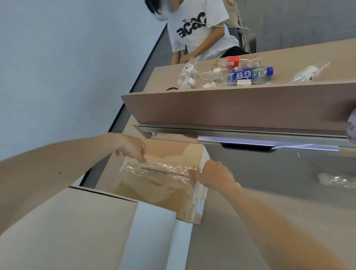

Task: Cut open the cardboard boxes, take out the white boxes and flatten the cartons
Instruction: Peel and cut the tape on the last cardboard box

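An open cardboard box (198, 203) stands on the grey table, its far flap raised. Inside lies an item wrapped in clear crinkled plastic film (161, 171). My left hand (131, 148) reaches in from the left and pinches the film at its left end. My right hand (212, 175) grips the film's right end by the box's right wall. Nearer to me, low in the view, a second cardboard carton (67, 228) stands with a white box (148, 239) beside it.
A brown divider panel (235, 106) crosses the table behind the box. Beyond it, another desk holds a blue-labelled bottle (249, 74), small white items in bags and a red carton. A person in a white T-shirt (198, 25) sits there. Crumpled film (338, 179) lies at right.
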`<control>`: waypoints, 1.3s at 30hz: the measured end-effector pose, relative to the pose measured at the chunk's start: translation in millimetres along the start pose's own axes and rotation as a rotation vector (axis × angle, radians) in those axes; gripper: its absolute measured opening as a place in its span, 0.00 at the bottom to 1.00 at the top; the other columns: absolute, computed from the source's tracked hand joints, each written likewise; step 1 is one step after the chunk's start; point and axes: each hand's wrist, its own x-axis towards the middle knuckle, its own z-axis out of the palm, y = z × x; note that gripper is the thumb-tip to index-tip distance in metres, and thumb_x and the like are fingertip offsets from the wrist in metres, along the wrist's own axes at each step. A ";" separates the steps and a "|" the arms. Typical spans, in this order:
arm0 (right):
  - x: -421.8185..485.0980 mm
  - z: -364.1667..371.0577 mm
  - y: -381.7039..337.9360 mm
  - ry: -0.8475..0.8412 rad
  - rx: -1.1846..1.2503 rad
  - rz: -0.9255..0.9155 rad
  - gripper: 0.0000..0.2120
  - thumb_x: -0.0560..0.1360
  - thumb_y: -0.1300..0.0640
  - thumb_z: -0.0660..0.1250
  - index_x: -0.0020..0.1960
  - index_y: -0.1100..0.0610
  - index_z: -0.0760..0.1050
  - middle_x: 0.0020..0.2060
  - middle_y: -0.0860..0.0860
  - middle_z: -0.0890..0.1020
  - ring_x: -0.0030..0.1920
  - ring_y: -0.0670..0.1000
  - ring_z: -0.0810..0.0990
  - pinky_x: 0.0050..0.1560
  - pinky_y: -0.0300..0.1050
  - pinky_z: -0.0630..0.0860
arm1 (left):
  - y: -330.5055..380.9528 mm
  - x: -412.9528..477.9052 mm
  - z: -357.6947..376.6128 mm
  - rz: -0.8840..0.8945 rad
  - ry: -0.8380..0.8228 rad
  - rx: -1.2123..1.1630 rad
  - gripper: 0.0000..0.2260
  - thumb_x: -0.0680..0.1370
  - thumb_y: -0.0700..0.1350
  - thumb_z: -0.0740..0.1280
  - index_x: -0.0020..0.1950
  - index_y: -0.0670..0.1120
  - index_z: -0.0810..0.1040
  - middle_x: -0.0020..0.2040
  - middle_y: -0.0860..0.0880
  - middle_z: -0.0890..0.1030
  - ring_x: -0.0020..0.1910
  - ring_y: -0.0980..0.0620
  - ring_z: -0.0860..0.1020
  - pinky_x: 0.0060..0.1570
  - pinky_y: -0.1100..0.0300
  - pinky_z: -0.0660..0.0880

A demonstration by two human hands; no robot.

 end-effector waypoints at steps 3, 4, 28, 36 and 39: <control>8.3 11.0 1.9 0.011 0.011 0.021 0.26 0.72 0.31 0.64 0.37 0.54 0.65 0.41 0.50 0.77 0.44 0.56 0.79 0.43 0.46 0.73 | -11.9 23.1 4.9 -0.047 -0.106 0.049 0.16 0.75 0.63 0.69 0.56 0.56 0.73 0.64 0.52 0.72 0.57 0.48 0.75 0.52 0.52 0.77; 11.8 14.5 2.8 0.015 0.015 0.022 0.26 0.72 0.31 0.64 0.37 0.54 0.66 0.42 0.51 0.78 0.45 0.56 0.79 0.43 0.47 0.73 | -14.1 29.3 6.9 -0.058 -0.133 0.070 0.17 0.75 0.63 0.69 0.57 0.56 0.73 0.65 0.52 0.72 0.60 0.46 0.74 0.56 0.49 0.77; -23.2 -2.6 67.1 0.280 0.138 0.136 0.27 0.74 0.37 0.65 0.28 0.54 0.65 0.26 0.48 0.73 0.28 0.50 0.73 0.31 0.42 0.67 | 27.6 58.0 11.6 0.146 -0.092 -0.029 0.13 0.74 0.60 0.72 0.45 0.51 0.79 0.55 0.56 0.82 0.59 0.53 0.77 0.62 0.58 0.73; -84.5 -36.6 142.4 0.408 0.212 0.285 0.28 0.74 0.36 0.67 0.28 0.56 0.65 0.29 0.49 0.74 0.30 0.50 0.72 0.34 0.44 0.66 | 130.7 34.6 1.3 0.246 -0.056 0.076 0.13 0.70 0.60 0.76 0.44 0.55 0.77 0.58 0.54 0.77 0.61 0.52 0.74 0.60 0.57 0.73; -106.6 -41.1 169.4 0.459 0.250 0.326 0.27 0.73 0.36 0.67 0.29 0.56 0.65 0.30 0.50 0.75 0.31 0.52 0.73 0.34 0.45 0.67 | 164.9 23.2 3.6 0.270 -0.075 0.134 0.14 0.71 0.60 0.76 0.46 0.55 0.77 0.59 0.52 0.78 0.61 0.50 0.75 0.62 0.55 0.73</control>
